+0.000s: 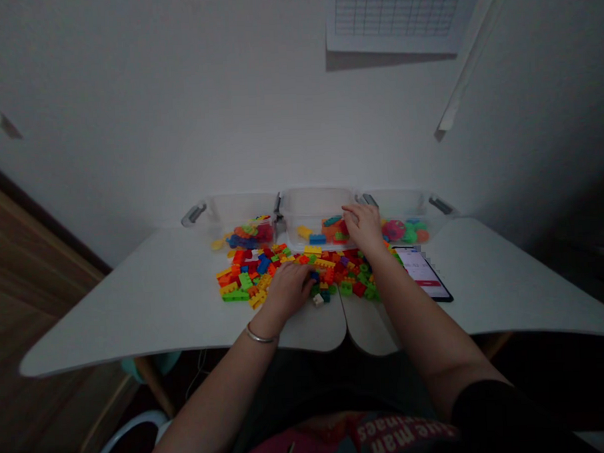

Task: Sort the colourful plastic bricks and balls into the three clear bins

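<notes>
Loose toy building bricks (257,282) in many colours lie in a wide pile on the white table. My left hand (290,287) is low over the middle of the pile, fingers bent, with a small blue brick (315,277) at its fingertips between fingers and thumb. Above the right side of the middle clear plastic box (317,200) is my right hand (365,227). Its fingers point left and are partly stretched, with nothing visible in them. Inside that box are a blue brick (317,240), a yellow piece and orange pieces. A pale brick (318,300) lies just below my left hand.
Beside the middle box stand a left clear box (241,204) and a right clear box (403,199), both with colourful pieces inside. A phone (424,274) lies right of the pile, near my right forearm. The white table (150,300) backs onto a wall.
</notes>
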### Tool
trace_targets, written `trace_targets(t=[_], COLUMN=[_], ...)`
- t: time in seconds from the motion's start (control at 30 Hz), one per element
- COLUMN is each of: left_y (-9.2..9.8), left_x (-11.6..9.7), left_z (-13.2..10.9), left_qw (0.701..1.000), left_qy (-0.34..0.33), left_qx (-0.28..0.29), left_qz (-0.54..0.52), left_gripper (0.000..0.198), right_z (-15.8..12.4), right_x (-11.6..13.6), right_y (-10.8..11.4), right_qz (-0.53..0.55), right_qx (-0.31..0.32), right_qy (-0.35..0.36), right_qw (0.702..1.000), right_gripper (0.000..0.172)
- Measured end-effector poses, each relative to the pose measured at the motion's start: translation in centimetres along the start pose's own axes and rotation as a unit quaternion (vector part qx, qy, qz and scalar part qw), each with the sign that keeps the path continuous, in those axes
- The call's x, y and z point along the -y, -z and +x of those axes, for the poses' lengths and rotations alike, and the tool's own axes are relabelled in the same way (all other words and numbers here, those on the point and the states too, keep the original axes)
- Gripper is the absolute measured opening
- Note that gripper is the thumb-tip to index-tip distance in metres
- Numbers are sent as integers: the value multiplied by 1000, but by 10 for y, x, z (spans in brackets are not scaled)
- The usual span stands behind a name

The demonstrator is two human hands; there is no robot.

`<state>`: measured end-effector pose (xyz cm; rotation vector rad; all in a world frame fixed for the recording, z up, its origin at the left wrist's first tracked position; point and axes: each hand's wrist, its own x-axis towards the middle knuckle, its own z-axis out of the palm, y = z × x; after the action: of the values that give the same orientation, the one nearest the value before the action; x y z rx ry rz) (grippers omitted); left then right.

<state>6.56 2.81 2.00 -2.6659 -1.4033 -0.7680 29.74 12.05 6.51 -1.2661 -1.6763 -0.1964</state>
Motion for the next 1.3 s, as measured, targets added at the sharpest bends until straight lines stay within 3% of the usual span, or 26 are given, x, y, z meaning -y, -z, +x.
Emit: trace_targets(t=[0.27,0.43,0.63,0.93,1.3], left_y=[1,-2,-3,-2,-3], left_x=[0,2,1,2,3], left_z=[1,0,-1,1,0], left_qw=[1000,998,997,998,996], left_qy=[18,24,17,5,-23], left_qx=[-14,-38,-48,-40,-50], left_qz=[-17,-43,-53,-57,-64], left_gripper=[23,24,28,27,25], right_z=[-31,-69,-99,-103,-104], right_x=[30,49,51,56,54], right_y=[11,9,4,1,-1], right_qz=[72,108,73,49,51], right_qx=[-36,46,168,197,179], right_qy=[-11,15,32,2,-24], right_qw=[997,993,983,979,982], right_gripper=[27,27,29,25,17])
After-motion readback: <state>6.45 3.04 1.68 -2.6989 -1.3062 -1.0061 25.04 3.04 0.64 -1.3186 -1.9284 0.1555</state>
